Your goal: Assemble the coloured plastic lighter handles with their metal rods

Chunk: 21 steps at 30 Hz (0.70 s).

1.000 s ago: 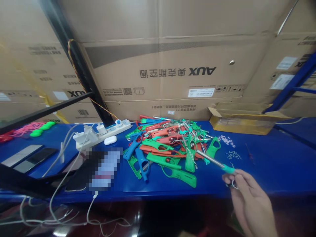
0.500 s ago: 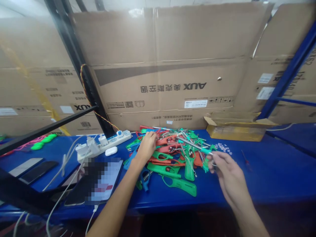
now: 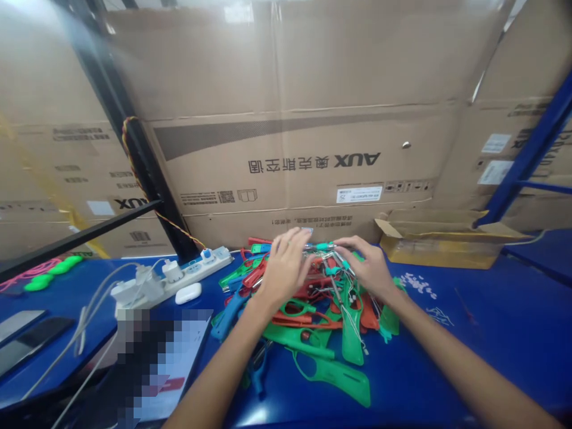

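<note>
A heap of red, green, blue and orange plastic lighter parts with metal tubes and thin wires covers the middle of the blue table. Over its back part is my left hand, palm down with its fingers spread. My right hand comes in from the right, its fingers pinched on the end of a metal tube with a green piece. This tube spans the gap between both hands. Near the front edge of the heap lies a flat green handle shell.
An open cardboard box stands behind on the right, with small white pieces before it. On the left are a power strip, a white case, a blurred-out screen, phones and cables. Cardboard sheets form the back.
My right hand has moved left and back over the heap with the metal tube. My left hand has opened its fingers and shifted slightly right. The view has tilted and moved closer.
</note>
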Each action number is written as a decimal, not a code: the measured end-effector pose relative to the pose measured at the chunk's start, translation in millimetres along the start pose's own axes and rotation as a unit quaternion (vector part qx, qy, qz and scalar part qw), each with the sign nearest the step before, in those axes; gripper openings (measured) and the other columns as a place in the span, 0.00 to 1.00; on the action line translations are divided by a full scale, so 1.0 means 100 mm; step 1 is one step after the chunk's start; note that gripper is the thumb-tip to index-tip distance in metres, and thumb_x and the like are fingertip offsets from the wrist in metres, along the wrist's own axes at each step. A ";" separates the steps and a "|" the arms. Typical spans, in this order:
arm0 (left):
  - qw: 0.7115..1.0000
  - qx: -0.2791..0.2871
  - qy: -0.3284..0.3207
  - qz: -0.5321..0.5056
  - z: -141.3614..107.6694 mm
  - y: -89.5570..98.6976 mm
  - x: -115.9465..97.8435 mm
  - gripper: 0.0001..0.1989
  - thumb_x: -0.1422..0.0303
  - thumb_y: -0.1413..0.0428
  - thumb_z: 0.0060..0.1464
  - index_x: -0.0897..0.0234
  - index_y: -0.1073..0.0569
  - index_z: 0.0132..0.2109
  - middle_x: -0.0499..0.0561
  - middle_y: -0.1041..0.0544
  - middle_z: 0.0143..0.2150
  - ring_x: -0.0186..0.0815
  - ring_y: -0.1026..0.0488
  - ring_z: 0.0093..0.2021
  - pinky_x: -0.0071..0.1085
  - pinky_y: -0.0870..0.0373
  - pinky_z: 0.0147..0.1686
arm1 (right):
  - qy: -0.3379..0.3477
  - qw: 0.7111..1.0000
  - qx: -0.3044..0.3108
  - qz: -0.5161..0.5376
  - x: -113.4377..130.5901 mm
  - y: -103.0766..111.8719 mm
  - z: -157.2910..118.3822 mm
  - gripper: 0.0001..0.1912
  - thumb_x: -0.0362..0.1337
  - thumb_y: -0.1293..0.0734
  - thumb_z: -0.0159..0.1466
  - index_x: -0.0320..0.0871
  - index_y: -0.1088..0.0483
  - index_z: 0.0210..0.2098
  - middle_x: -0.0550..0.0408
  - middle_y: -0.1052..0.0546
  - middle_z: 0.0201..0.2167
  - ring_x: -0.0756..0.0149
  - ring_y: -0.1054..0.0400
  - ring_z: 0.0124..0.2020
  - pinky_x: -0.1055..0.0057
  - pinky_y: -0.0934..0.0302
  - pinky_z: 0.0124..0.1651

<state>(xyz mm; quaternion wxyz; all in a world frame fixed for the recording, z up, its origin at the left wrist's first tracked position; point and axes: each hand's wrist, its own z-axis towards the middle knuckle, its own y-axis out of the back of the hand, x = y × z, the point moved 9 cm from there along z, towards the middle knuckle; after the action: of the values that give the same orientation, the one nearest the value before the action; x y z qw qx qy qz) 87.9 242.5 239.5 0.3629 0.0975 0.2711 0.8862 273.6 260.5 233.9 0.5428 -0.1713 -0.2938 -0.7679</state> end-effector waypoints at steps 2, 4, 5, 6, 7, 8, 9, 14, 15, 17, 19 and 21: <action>0.999 0.028 -0.035 -0.016 -0.09 -0.09 -0.18 0.19 0.64 0.46 0.68 0.64 0.34 0.63 0.58 0.23 0.59 0.45 0.27 0.61 0.45 0.31 0.60 | 0.031 0.999 0.008 -0.005 0.13 -0.03 -0.08 0.04 0.37 0.29 0.66 0.48 0.20 0.40 0.55 0.18 0.36 0.61 0.25 0.38 0.63 0.32 0.45; 0.998 0.035 -0.045 -0.030 -0.18 -0.12 -0.26 0.15 0.67 0.49 0.70 0.65 0.32 0.60 0.57 0.19 0.54 0.44 0.22 0.53 0.42 0.26 0.53 | 0.052 0.999 0.015 -0.007 0.24 -0.05 -0.18 0.04 0.36 0.29 0.67 0.49 0.21 0.41 0.55 0.18 0.36 0.62 0.26 0.38 0.64 0.32 0.44; 0.998 0.036 -0.046 -0.037 -0.21 -0.12 -0.28 0.14 0.68 0.51 0.71 0.65 0.31 0.59 0.56 0.18 0.52 0.42 0.21 0.50 0.39 0.24 0.49 | 0.058 0.998 0.019 -0.007 0.28 -0.05 -0.22 0.04 0.35 0.29 0.67 0.49 0.21 0.41 0.56 0.18 0.36 0.63 0.26 0.38 0.64 0.32 0.44; 0.997 0.037 -0.047 -0.043 -0.24 -0.11 -0.29 0.14 0.69 0.53 0.72 0.65 0.31 0.59 0.55 0.18 0.50 0.41 0.20 0.49 0.37 0.22 0.46 | 0.062 0.998 0.023 -0.007 0.30 -0.06 -0.25 0.05 0.34 0.29 0.67 0.49 0.21 0.41 0.56 0.18 0.36 0.63 0.26 0.38 0.65 0.32 0.44; 0.997 0.037 -0.049 -0.049 -0.25 -0.09 -0.31 0.14 0.70 0.54 0.72 0.65 0.31 0.59 0.55 0.18 0.49 0.40 0.20 0.48 0.36 0.22 0.44 | 0.064 0.998 0.027 -0.007 0.32 -0.06 -0.28 0.05 0.34 0.30 0.67 0.49 0.22 0.41 0.56 0.18 0.36 0.63 0.26 0.38 0.65 0.32 0.44; 0.996 0.039 -0.050 -0.056 -0.26 -0.08 -0.32 0.14 0.69 0.54 0.72 0.66 0.30 0.59 0.55 0.18 0.49 0.40 0.19 0.47 0.35 0.21 0.43 | 0.063 0.998 0.031 -0.008 0.31 -0.05 -0.30 0.05 0.33 0.30 0.67 0.49 0.22 0.42 0.57 0.18 0.36 0.64 0.26 0.38 0.65 0.32 0.44; 0.996 0.040 -0.052 -0.062 -0.26 -0.06 -0.33 0.14 0.67 0.53 0.72 0.66 0.30 0.58 0.55 0.18 0.49 0.40 0.19 0.47 0.35 0.21 0.43 | 0.060 0.998 0.034 -0.009 0.31 -0.05 -0.32 0.06 0.33 0.30 0.68 0.49 0.22 0.42 0.57 0.18 0.36 0.64 0.25 0.38 0.66 0.31 0.44; 0.996 0.031 -0.040 -0.075 -0.20 0.02 -0.35 0.15 0.59 0.49 0.70 0.64 0.28 0.54 0.53 0.17 0.46 0.40 0.18 0.43 0.34 0.20 0.39 | 0.050 0.997 0.060 -0.005 0.29 -0.04 -0.32 0.06 0.32 0.29 0.67 0.49 0.22 0.42 0.58 0.18 0.37 0.65 0.24 0.39 0.67 0.30 0.43; 0.996 0.036 -0.039 -0.077 -0.20 0.02 -0.35 0.15 0.60 0.50 0.71 0.64 0.28 0.55 0.53 0.17 0.47 0.39 0.18 0.43 0.34 0.20 0.39 | 0.051 0.997 0.066 -0.002 0.29 -0.05 -0.32 0.07 0.32 0.28 0.66 0.49 0.22 0.43 0.58 0.18 0.38 0.65 0.24 0.39 0.67 0.30 0.43; 0.994 0.054 -0.051 -0.083 -0.19 0.02 -0.37 0.15 0.62 0.52 0.73 0.64 0.30 0.59 0.54 0.17 0.49 0.39 0.18 0.45 0.34 0.21 0.40 | 0.048 0.996 0.069 0.001 0.30 -0.04 -0.31 0.09 0.31 0.28 0.66 0.50 0.22 0.44 0.58 0.18 0.39 0.66 0.24 0.39 0.68 0.30 0.43; 0.990 0.079 -0.061 -0.098 -0.19 0.01 -0.39 0.15 0.65 0.53 0.73 0.63 0.32 0.61 0.56 0.19 0.49 0.39 0.19 0.44 0.34 0.22 0.38 | 0.038 0.997 0.062 -0.001 0.30 -0.01 -0.30 0.09 0.31 0.28 0.65 0.50 0.22 0.43 0.59 0.18 0.38 0.67 0.24 0.39 0.69 0.30 0.43; 0.985 0.101 -0.047 -0.130 -0.19 0.01 -0.38 0.13 0.68 0.53 0.72 0.63 0.31 0.59 0.55 0.20 0.48 0.38 0.21 0.43 0.34 0.23 0.38 | 0.028 0.998 0.060 -0.001 0.29 0.01 -0.30 0.08 0.31 0.28 0.65 0.51 0.22 0.42 0.60 0.18 0.37 0.67 0.24 0.39 0.70 0.30 0.43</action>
<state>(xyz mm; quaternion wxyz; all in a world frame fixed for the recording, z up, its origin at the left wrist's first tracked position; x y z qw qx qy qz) 107.2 207.8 224.6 0.4756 0.1389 0.3519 0.7941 266.0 220.6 228.1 0.5592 -0.1167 -0.3247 -0.7538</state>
